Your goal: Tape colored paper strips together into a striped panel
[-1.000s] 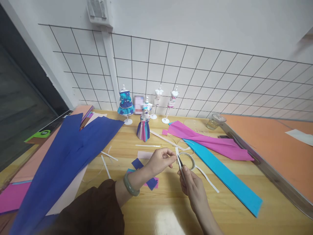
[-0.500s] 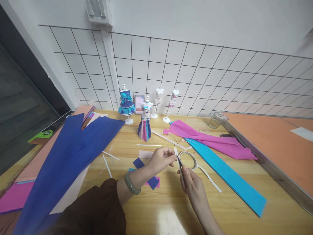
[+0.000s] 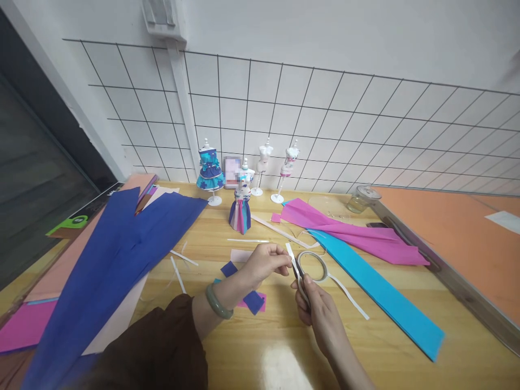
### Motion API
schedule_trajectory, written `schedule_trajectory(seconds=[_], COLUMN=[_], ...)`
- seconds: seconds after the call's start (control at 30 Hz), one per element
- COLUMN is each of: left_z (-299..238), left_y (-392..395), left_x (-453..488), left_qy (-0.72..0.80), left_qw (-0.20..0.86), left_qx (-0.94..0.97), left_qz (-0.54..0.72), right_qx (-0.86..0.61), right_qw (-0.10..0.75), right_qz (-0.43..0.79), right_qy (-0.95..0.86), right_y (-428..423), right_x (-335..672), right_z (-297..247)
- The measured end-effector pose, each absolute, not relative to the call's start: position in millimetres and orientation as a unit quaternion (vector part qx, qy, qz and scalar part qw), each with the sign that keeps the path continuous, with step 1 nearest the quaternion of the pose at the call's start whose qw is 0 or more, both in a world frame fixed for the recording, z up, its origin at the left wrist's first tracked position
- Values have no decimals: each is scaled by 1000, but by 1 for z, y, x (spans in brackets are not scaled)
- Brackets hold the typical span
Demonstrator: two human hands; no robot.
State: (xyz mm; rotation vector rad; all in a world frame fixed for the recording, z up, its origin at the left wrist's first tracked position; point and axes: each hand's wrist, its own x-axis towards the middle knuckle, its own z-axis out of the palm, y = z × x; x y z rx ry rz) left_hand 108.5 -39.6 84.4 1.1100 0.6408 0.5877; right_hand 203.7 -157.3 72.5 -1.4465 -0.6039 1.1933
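My left hand (image 3: 266,265) pinches the top of a narrow white strip (image 3: 289,250) between thumb and fingers. My right hand (image 3: 319,314) is closed lower down around what looks like small dark-bladed scissors (image 3: 296,269), held against the same strip. Just behind both hands, a roll of white tape (image 3: 325,268) lies flat on the wooden table (image 3: 365,352), with a loose white tail trailing to the right. Small dark blue paper squares (image 3: 254,301) lie under my left wrist.
Large dark blue paper sheets (image 3: 122,254) cover the left. A cyan band (image 3: 377,292) and magenta paper (image 3: 349,233) lie at the right. Several small dress mannequins (image 3: 239,208) stand by the wire grid wall. A glass jar (image 3: 359,199) sits beside an orange surface (image 3: 455,238).
Both hands have shifted slightly left and toward me, still holding the strip. The strip's upper end has tilted a little. Nothing else on the table has moved.
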Motion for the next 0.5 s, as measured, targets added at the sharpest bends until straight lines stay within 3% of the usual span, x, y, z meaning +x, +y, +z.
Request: schedule_trajectory(seconds=[0.5], left_z=[78], left_y=[-38], left_x=[109], left_qy=[276], left_qw=[735], left_qx=[558], left_qz=[269], right_qx=[-651], right_qw=[523], right_qz=[464], right_qy=[-295], right_y=[-159], right_x=[204], right_z=[83])
